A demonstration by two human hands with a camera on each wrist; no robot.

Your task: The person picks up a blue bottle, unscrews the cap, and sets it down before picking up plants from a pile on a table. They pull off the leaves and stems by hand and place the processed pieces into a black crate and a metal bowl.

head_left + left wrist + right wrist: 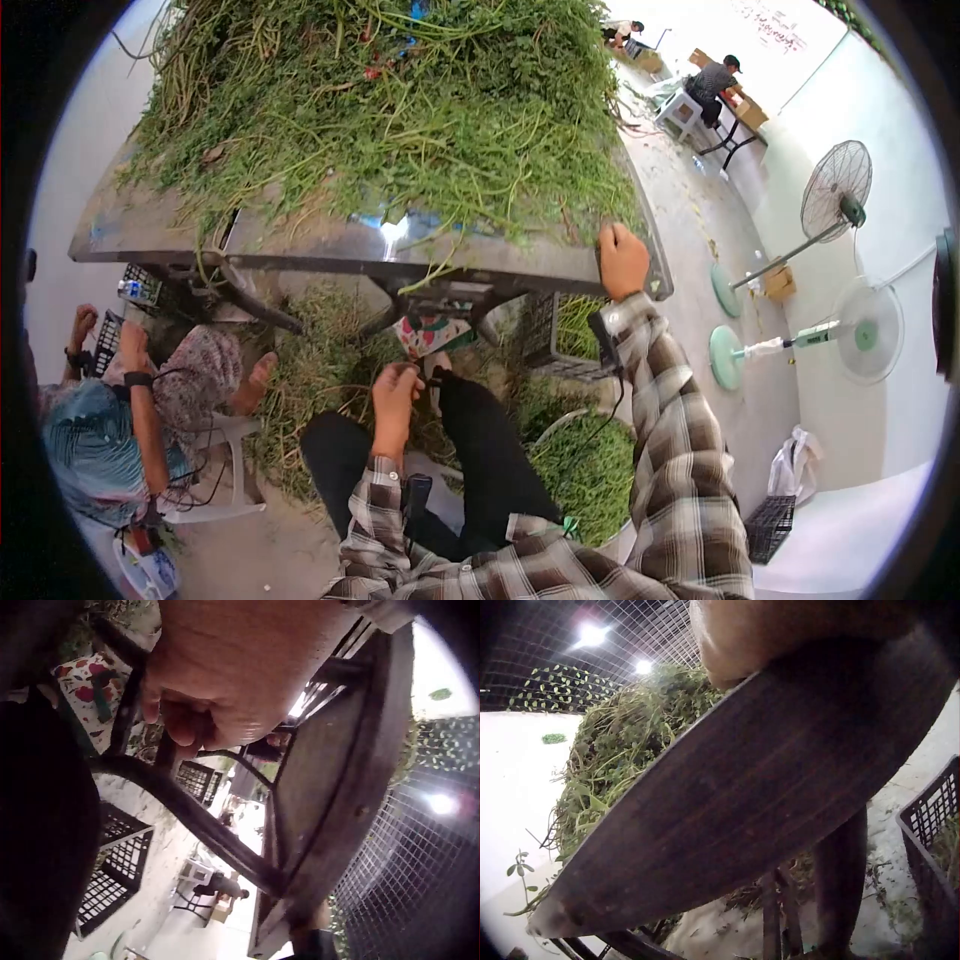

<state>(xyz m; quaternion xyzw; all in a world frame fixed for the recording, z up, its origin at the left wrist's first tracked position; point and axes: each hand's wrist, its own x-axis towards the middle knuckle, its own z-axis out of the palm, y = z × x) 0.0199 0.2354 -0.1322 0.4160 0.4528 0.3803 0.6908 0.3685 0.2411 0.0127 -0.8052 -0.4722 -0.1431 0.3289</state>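
My left hand [397, 400] hangs in front of the table, above my legs, with its fingers loosely curled. In the left wrist view that hand [217, 682] shows bent fingers with nothing visible between them, beside the dark table legs. My right hand [623, 262] rests on the near right corner of the table [520, 250]. The right wrist view shows the hand [780, 637] lying over the table's dark edge [727, 802], its fingertips hidden behind it. A big heap of green leafy stems [420, 130] covers the tabletop, loose stems reaching its near edge.
Below the table stand a dark crate [570, 340] of stems and a round tub [585, 470] of greens. Cut stems [320, 350] litter the floor. Another person [110, 430] sits at left. Fans [838, 190] stand at right; a person [715, 80] sits at a far table.
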